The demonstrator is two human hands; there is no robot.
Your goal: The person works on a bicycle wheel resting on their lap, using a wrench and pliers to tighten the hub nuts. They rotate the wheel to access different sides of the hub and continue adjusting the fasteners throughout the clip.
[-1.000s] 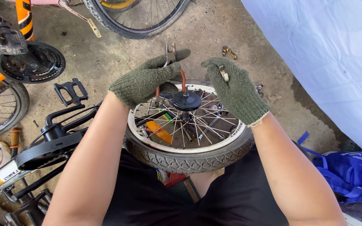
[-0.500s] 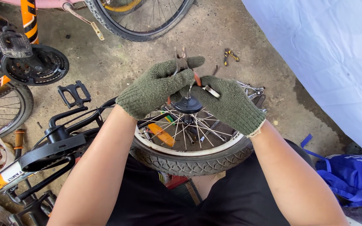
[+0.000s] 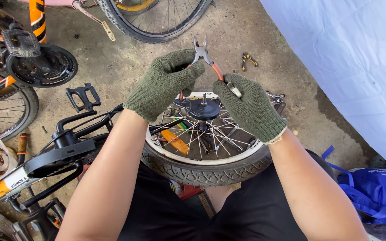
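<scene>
Presently both hands, in green knitted gloves, grip orange-handled pliers (image 3: 207, 60) above a small spoked wheel (image 3: 206, 143): left hand (image 3: 164, 82) curled near the steel jaws, right hand (image 3: 249, 107) closed round a handle. Wheel (knobbly rubber tyre, pale rim) lies flat on the lap.

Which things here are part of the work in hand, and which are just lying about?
In hand: left hand and right hand holding pliers above the small wheel, over its hub.

Lying about: second pliers, blue bag, loose pedal, bicycle crankset.
</scene>
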